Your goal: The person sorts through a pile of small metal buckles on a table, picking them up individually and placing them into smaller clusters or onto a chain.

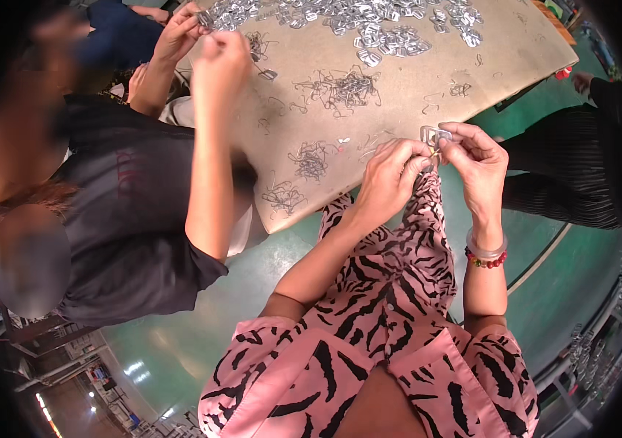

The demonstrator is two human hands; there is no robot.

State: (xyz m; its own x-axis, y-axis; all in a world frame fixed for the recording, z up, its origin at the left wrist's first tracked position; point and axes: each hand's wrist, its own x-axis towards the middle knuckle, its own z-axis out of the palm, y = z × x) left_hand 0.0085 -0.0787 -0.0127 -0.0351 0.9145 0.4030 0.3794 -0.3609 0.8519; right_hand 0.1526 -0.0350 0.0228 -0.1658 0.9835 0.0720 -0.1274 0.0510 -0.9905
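1. The right hand (479, 155) pinches a silver buckle (425, 134) between thumb and fingers, by the near edge of the table (504, 69).
2. The left hand (392, 175) has its fingertips close together beside the buckle; what they pinch, I cannot tell.
3. Bent wires (351, 89) lie on the table.

The place was a workshop: heaps of small metal pieces (391, 36) and tangles of bent wire (344, 89) lay on a broad work table (515, 62), with a co-worker (132, 212) in a dark top seated alongside. The glossy green floor (281, 266) and a rack (603, 358) crowded with shiny parts also marked it so.
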